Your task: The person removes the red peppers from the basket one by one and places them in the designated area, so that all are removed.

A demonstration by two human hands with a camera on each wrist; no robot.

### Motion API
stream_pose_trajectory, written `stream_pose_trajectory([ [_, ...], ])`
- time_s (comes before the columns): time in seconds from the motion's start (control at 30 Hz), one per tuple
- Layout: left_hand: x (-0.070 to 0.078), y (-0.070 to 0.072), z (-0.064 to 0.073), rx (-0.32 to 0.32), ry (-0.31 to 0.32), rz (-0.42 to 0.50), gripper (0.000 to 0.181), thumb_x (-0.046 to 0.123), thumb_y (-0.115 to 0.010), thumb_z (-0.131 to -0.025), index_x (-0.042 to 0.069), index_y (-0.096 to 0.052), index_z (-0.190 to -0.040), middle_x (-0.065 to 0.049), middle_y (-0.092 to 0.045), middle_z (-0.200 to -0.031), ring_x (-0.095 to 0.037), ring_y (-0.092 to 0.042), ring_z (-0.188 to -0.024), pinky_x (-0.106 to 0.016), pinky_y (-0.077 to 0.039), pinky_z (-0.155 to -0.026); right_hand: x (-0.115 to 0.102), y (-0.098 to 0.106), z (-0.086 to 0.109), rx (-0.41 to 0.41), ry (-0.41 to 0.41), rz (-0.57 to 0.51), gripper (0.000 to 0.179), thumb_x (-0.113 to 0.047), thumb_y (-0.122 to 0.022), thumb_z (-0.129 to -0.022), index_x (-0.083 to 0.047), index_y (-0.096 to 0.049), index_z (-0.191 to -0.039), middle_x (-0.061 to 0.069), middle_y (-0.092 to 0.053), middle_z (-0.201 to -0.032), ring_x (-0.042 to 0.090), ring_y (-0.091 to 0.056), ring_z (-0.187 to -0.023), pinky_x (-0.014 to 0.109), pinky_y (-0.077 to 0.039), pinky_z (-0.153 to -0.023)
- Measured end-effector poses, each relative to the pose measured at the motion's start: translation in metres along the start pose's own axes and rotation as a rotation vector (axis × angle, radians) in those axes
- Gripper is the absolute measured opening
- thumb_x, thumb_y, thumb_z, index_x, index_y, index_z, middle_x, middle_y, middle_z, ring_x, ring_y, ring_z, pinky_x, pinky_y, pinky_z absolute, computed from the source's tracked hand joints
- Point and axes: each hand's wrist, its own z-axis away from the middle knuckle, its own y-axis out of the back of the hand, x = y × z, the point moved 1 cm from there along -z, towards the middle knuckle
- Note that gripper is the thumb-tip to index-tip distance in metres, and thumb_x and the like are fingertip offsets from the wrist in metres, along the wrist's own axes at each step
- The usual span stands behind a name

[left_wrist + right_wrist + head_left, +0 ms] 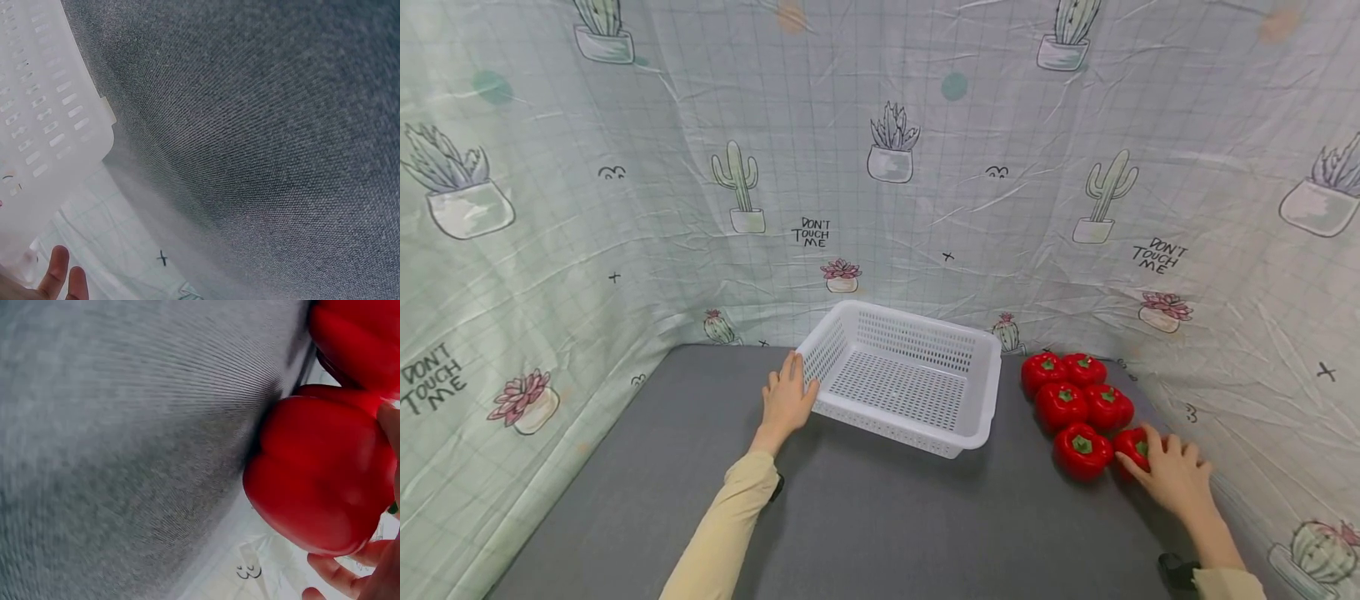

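My left hand (788,398) rests against the left end of a white perforated plastic basket (887,425), with thumb and index finger at its rim. In the left wrist view, two fairly straight fingers (55,272) stand out beside the basket wall (44,119). On the right, my right hand (1176,475) grips a glossy red bell pepper (1131,447), thumb on one side and fingers on the other. That bell pepper (322,475) fills much of the right wrist view, close over the grey surface. Its green stem mostly hides behind the hand.
Several more red bell peppers (1062,406) stand grouped beside the held one, right of the basket. A dark grey tabletop (880,533) lies beneath everything. A cactus-printed cloth (925,217) hangs behind and along both sides of the table.
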Motion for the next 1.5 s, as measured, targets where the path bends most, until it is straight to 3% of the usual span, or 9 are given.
stream_pose_trajectory([
  [0.2,0.001,0.001,0.0,-0.001,-0.002,0.004,0.059,0.032,-0.037,-0.091,0.0,-0.025,-0.139,-0.019,-0.023,-0.145,-0.044,-0.036,-0.11,-0.054,-0.033,-0.078,0.006,0.001,0.001,-0.066,0.034,-0.03,0.081,-0.054,-0.065,-0.069,-0.001,-0.033,-0.121,0.033,-0.042,-0.092,0.052,-0.035,-0.084,0.062,-0.027,-0.061],
  [0.33,0.001,0.001,0.0,-0.003,-0.003,0.003,0.059,0.031,-0.038,-0.09,0.0,-0.025,-0.139,-0.019,-0.023,-0.145,-0.044,-0.036,-0.11,-0.055,-0.033,-0.078,0.01,0.002,0.003,-0.118,0.061,-0.039,0.089,-0.034,-0.077,-0.06,0.0,-0.027,-0.126,0.036,-0.041,-0.096,0.054,-0.035,-0.087,0.066,-0.028,-0.063],
  [0.5,0.0,0.001,0.0,0.005,-0.004,0.0,0.059,0.03,-0.039,-0.091,0.0,-0.025,-0.139,-0.019,-0.023,-0.145,-0.044,-0.036,-0.11,-0.056,-0.033,-0.078,0.009,-0.001,0.001,-0.088,0.088,-0.042,0.084,-0.016,-0.077,-0.06,0.002,-0.027,-0.125,0.037,-0.04,-0.1,0.055,-0.034,-0.089,0.067,-0.027,-0.063],
  [0.97,0.001,0.001,-0.001,0.005,-0.01,-0.001,0.058,0.03,-0.04,-0.091,0.0,-0.026,-0.139,-0.019,-0.023,-0.145,-0.043,-0.038,-0.107,-0.054,-0.033,-0.076,0.008,-0.008,-0.004,-0.057,0.079,-0.056,0.086,-0.017,-0.076,-0.06,0.004,-0.025,-0.126,0.036,-0.04,-0.103,0.054,-0.034,-0.09,0.067,-0.026,-0.063],
  [1.23,0.003,-0.002,-0.001,0.005,-0.018,0.005,0.06,0.033,-0.038,-0.091,0.0,-0.026,-0.139,-0.019,-0.023,-0.145,-0.041,-0.039,-0.104,-0.051,-0.034,-0.073,0.014,-0.004,-0.003,-0.12,0.033,-0.121,0.097,-0.022,-0.077,-0.059,0.004,-0.018,-0.132,0.038,-0.037,-0.111,0.054,-0.032,-0.094,0.069,-0.027,-0.064],
  [1.4,0.003,-0.002,-0.002,-0.025,0.01,0.062,0.064,0.035,-0.039,-0.091,-0.001,-0.02,-0.141,-0.019,-0.02,-0.146,-0.038,-0.036,-0.102,-0.049,-0.032,-0.074,0.014,0.007,0.0,-0.161,0.018,-0.139,0.105,-0.027,-0.078,-0.059,0.005,-0.012,-0.135,0.039,-0.034,-0.115,0.058,-0.029,-0.097,0.07,-0.026,-0.067],
  [1.5,0.002,-0.001,-0.003,-0.062,0.064,0.155,0.068,0.036,-0.04,-0.091,0.001,-0.013,-0.142,-0.018,-0.018,-0.147,-0.037,-0.033,-0.103,-0.051,-0.03,-0.079,0.01,0.016,0.001,-0.188,0.002,-0.172,0.105,-0.027,-0.076,-0.062,0.006,-0.009,-0.136,0.039,-0.031,-0.118,0.06,-0.027,-0.1,0.071,-0.023,-0.069],
])
